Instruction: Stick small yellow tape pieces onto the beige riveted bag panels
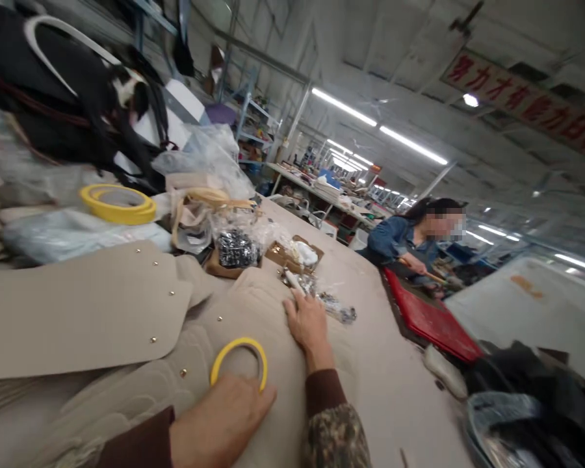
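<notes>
My left hand (221, 419) lies at the bottom centre on a stack of beige padded panels (253, 305). Its fingers are curled over the lower edge of a yellow ring (237, 344). My right hand (308, 320) rests flat on the same stack a little farther away. Its fingers are stretched toward small clear bags of metal fittings (329, 304), and the fingertips touch a small pale piece (294, 281). Nothing is gripped in that hand. A large flat beige panel with brass studs (78, 305) lies to the left.
Beyond the hands are a bag of dark hardware (236, 248), a small cardboard box (295, 253), a yellow tape roll (118, 203) and piled bags (53, 97). A person in a blue jacket (394, 239) works at a red mat (431, 320). Dark bundles (536, 396) lie on the right.
</notes>
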